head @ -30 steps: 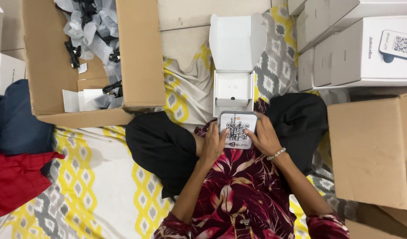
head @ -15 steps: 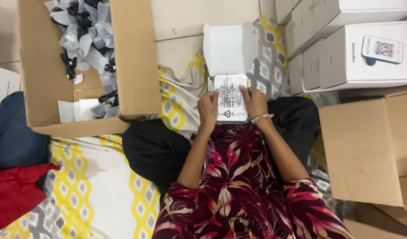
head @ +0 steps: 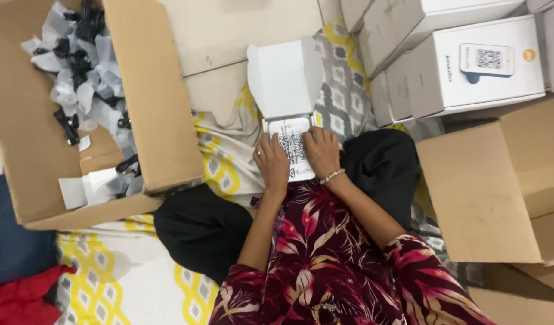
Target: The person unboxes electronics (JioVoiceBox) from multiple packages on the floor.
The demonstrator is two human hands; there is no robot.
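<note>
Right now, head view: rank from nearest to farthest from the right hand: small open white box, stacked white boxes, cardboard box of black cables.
1. small open white box, just ahead of the right hand.
2. stacked white boxes, off to its right.
3. cardboard box of black cables, far left, beyond the left hand.

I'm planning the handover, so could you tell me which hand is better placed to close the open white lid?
Probably the right hand: its fingertips lie nearer the white lid; the left hand sits lower on the device.

Head camera, steeply downward, close.
</note>
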